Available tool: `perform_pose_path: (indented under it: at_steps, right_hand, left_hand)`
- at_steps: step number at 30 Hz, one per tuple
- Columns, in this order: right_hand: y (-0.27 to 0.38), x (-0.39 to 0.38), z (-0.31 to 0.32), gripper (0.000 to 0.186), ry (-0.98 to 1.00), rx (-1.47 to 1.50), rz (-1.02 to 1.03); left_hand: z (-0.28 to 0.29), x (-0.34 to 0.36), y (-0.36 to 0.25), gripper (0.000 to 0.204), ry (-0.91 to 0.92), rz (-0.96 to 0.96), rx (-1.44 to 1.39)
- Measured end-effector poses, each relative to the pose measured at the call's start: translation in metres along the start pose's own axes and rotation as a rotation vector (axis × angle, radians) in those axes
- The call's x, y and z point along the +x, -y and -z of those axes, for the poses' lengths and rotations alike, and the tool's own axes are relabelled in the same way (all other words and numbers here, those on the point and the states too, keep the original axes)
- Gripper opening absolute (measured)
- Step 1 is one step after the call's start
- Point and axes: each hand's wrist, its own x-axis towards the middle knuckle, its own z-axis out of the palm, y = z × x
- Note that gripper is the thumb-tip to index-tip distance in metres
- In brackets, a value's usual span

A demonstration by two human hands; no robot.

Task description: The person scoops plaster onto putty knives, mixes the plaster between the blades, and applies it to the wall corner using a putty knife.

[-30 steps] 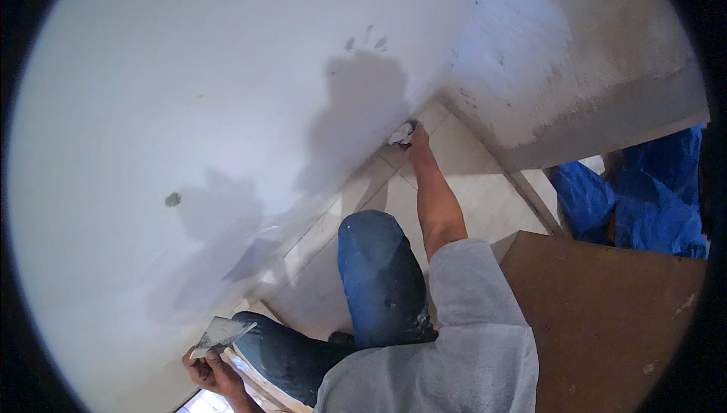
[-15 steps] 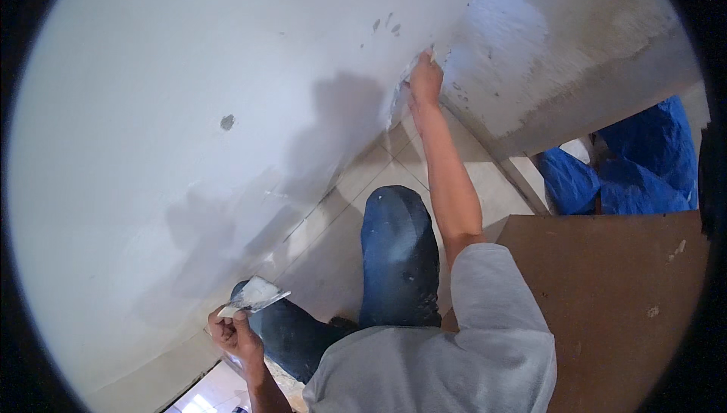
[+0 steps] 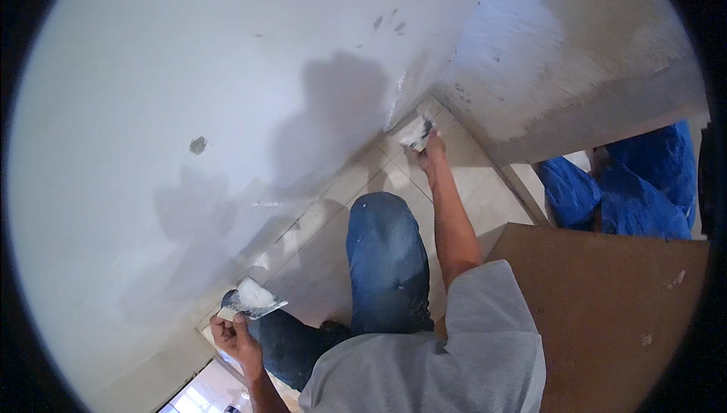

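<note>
My left hand grips a flat putty knife carrying white paste, held low at the left beside my knee. My right hand holds another putty knife, with white paste and dark smudges on its blade, above the floor tiles in the corner. A white wall runs along the left, with grey spots and a fresh white streak near the corner. A second, stained wall meets it at the upper right, above that hand.
My bent knees are over the tiled floor. A brown board fills the lower right, beside me. Blue plastic sheeting lies beyond it, under the lower edge of the stained wall. A bright glossy surface shows at bottom left.
My right hand went up along the wall corner and has come back down toward the floor. A white streak now shows there. My left hand's blade is slightly higher in the picture than a second ago.
</note>
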Motion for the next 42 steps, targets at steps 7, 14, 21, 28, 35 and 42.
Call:
perform_pose_path:
  at_steps: [7, 14, 21, 28, 35, 42]
  right_hand:
    - [-0.096, 0.098, -0.005, 0.045, 0.015, 0.054, -0.175]
    - [-0.032, 0.059, -0.042, 0.037, -0.003, 0.224, -0.109]
    - [0.062, -0.081, -0.104, 0.042, 0.038, 0.045, 0.170]
    - [0.117, -0.179, -0.135, 0.047, 0.170, -0.120, 0.371]
    - [0.080, -0.292, -0.115, 0.039, 0.419, -0.065, 0.479]
    - [0.010, -0.383, -0.071, 0.046, 0.153, -0.701, 0.807]
  left_hand:
    - [-0.004, -0.005, 0.010, 0.019, -0.073, 0.019, -0.066]
    - [0.013, -0.007, 0.031, 0.013, -0.017, 0.050, -0.135]
    - [0.022, 0.004, 0.060, 0.009, 0.016, 0.076, -0.265]
    - [-0.011, 0.018, 0.121, 0.028, 0.204, 0.336, -0.548]
    - [-0.131, 0.040, 0.043, 0.029, 0.427, 0.638, -0.953]
    - [-0.153, 0.030, -0.042, 0.025, 0.360, 0.735, -1.062]
